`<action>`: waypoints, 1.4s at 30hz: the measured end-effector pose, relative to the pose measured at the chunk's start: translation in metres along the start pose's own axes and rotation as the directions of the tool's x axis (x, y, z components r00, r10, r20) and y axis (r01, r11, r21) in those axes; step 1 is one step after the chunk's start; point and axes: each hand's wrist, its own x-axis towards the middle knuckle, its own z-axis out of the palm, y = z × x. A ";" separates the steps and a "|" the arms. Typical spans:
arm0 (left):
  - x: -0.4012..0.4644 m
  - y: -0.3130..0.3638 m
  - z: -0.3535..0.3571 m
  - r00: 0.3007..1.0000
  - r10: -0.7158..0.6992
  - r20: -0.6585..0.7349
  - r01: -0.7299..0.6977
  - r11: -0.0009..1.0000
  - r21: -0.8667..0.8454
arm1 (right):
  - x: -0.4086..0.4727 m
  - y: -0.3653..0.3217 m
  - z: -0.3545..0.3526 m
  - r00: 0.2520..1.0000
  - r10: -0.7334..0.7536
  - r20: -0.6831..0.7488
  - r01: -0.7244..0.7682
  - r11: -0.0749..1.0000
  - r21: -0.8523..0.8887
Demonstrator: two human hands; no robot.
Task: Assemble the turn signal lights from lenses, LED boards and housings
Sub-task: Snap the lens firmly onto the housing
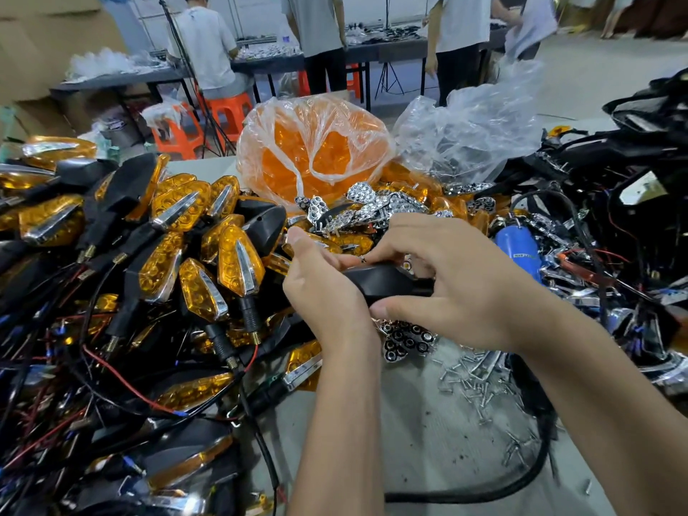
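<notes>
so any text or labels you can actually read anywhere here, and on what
None can be read.
Blue cylinder: a small pale label with dark print, too blurred to read.
Nothing legible shows on the black housing gripped by the left hand and right hand.

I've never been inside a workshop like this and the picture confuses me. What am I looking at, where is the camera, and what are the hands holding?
The camera sits on a worker's head, looking down at their own hands. The left hand and right hand together grip a black housing, part of a turn signal light. On the table, to the left, lies a heap of finished lights with orange lenses and wires. Behind is a bag of orange lenses; near the hands, shiny reflector pieces and loose screws.
</notes>
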 end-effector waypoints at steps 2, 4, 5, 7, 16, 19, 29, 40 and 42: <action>0.000 0.004 0.000 0.997 0.071 0.013 -0.071 0.997 0.008 | 0.000 0.000 0.000 1.000 0.022 -0.014 -0.021 0.999 0.036; 0.000 0.006 -0.002 0.995 0.100 -0.001 -0.100 0.995 -0.008 | -0.001 -0.002 0.002 0.999 0.049 0.015 -0.050 0.994 0.095; 0.000 0.007 -0.004 0.995 0.098 -0.016 -0.099 0.995 -0.018 | -0.002 -0.003 0.003 0.997 0.062 0.038 -0.067 0.989 0.129; 0.001 0.004 -0.008 0.997 0.057 -0.049 -0.059 0.997 -0.049 | -0.003 -0.004 0.005 0.994 0.083 0.069 -0.094 0.982 0.165; 0.005 0.005 -0.010 0.998 -0.012 -0.065 0.005 0.994 -0.112 | -0.001 -0.015 0.002 0.995 0.092 0.049 -0.096 0.992 0.080; 0.004 0.005 -0.010 0.998 -0.030 -0.061 0.022 0.993 -0.117 | -0.003 -0.016 0.002 0.981 0.174 0.084 -0.185 0.973 0.142; 0.005 0.005 -0.004 0.998 -0.063 0.012 0.064 0.976 -0.208 | -0.002 -0.024 -0.007 0.977 0.196 0.081 -0.193 0.980 -0.041; 0.013 0.004 -0.006 0.998 -0.011 -0.066 0.002 0.990 -0.138 | 0.001 -0.026 0.001 0.993 0.113 0.046 -0.108 0.990 -0.092; 0.010 0.003 -0.003 0.997 0.016 -0.081 -0.026 0.992 -0.123 | 0.000 -0.024 0.000 0.996 0.088 0.020 -0.087 0.994 -0.074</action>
